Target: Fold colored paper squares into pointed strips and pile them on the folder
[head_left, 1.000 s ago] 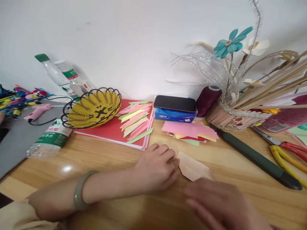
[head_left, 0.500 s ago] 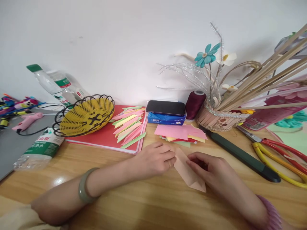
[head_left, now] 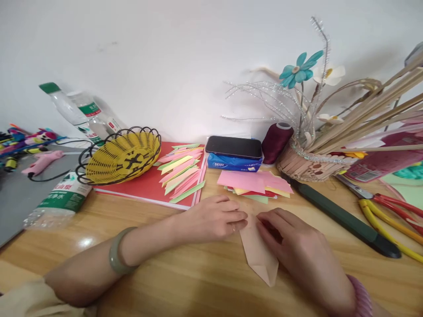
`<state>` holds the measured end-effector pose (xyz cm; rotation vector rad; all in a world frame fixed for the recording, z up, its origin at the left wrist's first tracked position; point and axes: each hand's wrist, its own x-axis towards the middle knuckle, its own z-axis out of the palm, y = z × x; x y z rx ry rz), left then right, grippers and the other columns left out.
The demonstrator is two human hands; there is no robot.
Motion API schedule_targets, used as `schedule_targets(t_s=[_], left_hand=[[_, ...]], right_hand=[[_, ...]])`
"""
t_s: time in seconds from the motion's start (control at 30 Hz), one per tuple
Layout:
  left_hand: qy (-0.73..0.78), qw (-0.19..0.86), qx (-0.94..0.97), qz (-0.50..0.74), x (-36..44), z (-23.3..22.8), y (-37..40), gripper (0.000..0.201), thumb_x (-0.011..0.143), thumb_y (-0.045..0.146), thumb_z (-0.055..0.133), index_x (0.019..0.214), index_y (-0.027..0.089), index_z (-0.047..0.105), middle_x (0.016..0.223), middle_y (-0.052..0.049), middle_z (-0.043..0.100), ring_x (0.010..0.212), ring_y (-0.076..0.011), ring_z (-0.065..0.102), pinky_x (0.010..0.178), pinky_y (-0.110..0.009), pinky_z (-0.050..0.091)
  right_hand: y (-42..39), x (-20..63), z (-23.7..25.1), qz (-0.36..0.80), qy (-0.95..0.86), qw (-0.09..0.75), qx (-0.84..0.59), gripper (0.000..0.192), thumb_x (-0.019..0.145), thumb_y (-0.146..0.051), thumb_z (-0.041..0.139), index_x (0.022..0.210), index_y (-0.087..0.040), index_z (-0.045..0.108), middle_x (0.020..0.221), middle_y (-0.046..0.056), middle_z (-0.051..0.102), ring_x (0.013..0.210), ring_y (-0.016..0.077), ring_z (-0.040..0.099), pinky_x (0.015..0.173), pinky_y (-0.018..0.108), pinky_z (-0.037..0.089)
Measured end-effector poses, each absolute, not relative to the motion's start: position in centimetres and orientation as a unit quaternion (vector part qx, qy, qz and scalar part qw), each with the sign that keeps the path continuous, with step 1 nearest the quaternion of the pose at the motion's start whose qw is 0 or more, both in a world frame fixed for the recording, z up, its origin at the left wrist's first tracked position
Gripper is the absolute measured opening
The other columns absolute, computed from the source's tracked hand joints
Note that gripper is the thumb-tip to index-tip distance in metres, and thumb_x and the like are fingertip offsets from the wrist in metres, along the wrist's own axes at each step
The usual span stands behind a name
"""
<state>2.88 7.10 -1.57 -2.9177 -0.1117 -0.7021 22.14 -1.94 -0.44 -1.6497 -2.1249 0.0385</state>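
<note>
A peach-coloured piece of paper (head_left: 259, 253), folded to a point at its near end, lies between my two hands over the wooden table. My left hand (head_left: 216, 220) has its fingers closed on the paper's upper left edge; the fingertips are partly hidden. On the other side, my right hand (head_left: 294, 235) pinches the upper right edge between thumb and fingers. Just beyond sits a loose pile of pink, yellow and red paper pieces (head_left: 244, 180). Folded paper strips (head_left: 183, 171) in pink, green and yellow rest on a red sheet (head_left: 132, 192) to the left.
A yellow woven basket (head_left: 124, 158) and plastic bottles (head_left: 62, 198) stand at left, near a pink glue gun (head_left: 42, 162). Behind are a phone (head_left: 234, 146) on a blue tissue pack (head_left: 231, 163) and maroon thread (head_left: 276, 141). At right lie a dark green cutter (head_left: 343, 215) and scissors (head_left: 390, 220).
The paper has turned so its pointed end faces more toward me. Both hands stay at its upper edges, the right one shifted slightly. The whole view has shifted a little.
</note>
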Motion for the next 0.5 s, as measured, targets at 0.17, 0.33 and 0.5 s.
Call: schedule_targets(t_s=[0.17,0.33,0.5], left_hand=[[-0.046,0.064,-0.966,-0.245,2.98,-1.13,7.29,0.017,0.093,0.018,0.045,0.088,0.015,0.06,0.092,0.002,0.066,0.083,-0.0127,0.054,0.072,-0.028,0.041],[-0.06,0.053,-0.971,-0.223,2.94,-0.86,7.17,0.018,0.094,0.019,0.043,0.088,0.015,0.06,0.088,0.001,0.063,0.088,-0.0143,0.054,0.077,-0.029,0.041],[-0.055,0.055,-0.975,-0.209,2.72,-0.87,6.9,0.017,0.092,0.014,0.044,0.09,0.014,0.061,0.092,0.001,0.064,0.087,-0.0144,0.054,0.076,-0.029,0.042]], right_hand=[[-2.38,22.38,-0.29,-0.057,-0.845,0.194,-0.496,0.027,0.091,-0.017,0.031,0.09,-0.015,0.059,0.083,0.008,0.06,0.072,0.0185,0.058,0.057,0.029,0.048],[-2.36,22.53,0.21,-0.083,-0.869,0.196,-0.446,0.034,0.093,-0.016,0.025,0.094,-0.011,0.058,0.082,0.01,0.06,0.074,0.0181,0.058,0.058,0.028,0.05],[-2.29,22.4,0.25,-0.086,-0.877,0.197,-0.429,0.036,0.094,-0.017,0.024,0.094,-0.008,0.059,0.081,0.012,0.06,0.074,0.0186,0.057,0.059,0.029,0.051]])
